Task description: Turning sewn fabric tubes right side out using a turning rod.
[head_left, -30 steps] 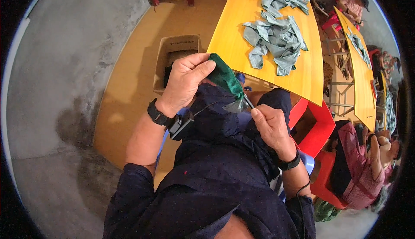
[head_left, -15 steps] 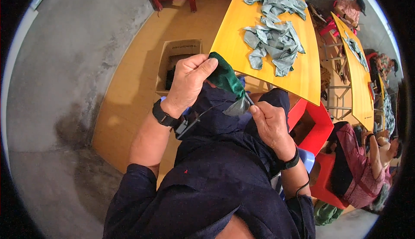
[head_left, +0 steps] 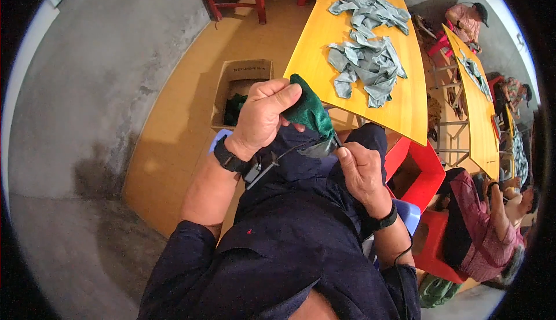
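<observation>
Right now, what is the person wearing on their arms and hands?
Both hands are bare, no gloves. The left hand has a black band on its wrist, with a small dark device and a thin black cable beside it. The right hand also has a black band on the wrist. Dark navy sleeves are pushed up, so the forearms are uncovered.

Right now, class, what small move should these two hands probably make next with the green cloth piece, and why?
Probably draw the green cloth piece further through: the left hand pinches its top while the right hand grips the grey end below, so it hangs half-worked between them.
</observation>
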`<action>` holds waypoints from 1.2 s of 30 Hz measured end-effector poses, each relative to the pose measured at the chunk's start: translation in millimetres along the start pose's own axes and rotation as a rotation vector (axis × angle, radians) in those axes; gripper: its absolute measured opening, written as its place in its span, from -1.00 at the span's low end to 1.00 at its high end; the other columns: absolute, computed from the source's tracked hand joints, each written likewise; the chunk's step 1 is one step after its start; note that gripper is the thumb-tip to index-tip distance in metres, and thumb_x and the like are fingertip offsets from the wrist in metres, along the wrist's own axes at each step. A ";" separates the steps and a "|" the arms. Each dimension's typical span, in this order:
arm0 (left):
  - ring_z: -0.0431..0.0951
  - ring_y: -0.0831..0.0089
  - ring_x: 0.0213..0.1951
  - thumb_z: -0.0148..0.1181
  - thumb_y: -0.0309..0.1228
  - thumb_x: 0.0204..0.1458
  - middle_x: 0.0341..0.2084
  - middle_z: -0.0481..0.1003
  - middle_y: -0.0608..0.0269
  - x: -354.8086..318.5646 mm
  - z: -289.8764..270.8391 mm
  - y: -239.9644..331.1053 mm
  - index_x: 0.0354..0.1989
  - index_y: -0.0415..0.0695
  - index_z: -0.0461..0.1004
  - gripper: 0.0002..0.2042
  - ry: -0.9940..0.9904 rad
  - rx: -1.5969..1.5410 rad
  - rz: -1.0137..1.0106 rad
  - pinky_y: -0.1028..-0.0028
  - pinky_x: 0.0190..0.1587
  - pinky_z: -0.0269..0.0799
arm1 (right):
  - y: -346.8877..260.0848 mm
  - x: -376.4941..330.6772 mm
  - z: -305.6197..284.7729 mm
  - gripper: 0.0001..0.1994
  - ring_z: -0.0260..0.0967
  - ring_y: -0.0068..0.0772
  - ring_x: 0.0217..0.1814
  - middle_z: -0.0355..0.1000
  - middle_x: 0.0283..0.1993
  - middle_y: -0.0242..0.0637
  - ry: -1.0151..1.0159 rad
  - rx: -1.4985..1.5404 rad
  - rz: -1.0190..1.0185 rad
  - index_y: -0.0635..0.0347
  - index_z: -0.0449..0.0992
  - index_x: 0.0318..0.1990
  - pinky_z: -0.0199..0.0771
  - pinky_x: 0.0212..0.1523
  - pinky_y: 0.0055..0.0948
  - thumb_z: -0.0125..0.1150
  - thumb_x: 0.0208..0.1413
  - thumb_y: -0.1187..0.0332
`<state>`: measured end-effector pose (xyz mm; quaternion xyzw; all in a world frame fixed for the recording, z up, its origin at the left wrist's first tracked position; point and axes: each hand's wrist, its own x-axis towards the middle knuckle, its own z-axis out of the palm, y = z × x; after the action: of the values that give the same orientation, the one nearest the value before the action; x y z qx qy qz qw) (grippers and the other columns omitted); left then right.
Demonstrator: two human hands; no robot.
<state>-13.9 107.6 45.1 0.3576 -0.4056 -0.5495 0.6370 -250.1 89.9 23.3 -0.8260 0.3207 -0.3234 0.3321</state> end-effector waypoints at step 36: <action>0.41 0.77 -0.36 0.16 -0.45 0.18 -0.36 0.52 0.48 31.7 -15.5 -19.2 -0.03 -0.24 0.55 -0.77 0.217 0.211 0.097 0.72 -0.34 0.36 | 10.4 14.9 0.2 -0.77 0.32 0.21 -0.54 0.33 -0.55 0.12 -0.070 0.064 0.187 0.37 0.42 -0.39 0.31 -0.53 -0.22 0.11 0.25 0.37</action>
<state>-5.5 73.6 25.2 0.4598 -0.4066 -0.4305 0.6617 -244.5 72.9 20.1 -0.7923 0.3739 -0.2719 0.3981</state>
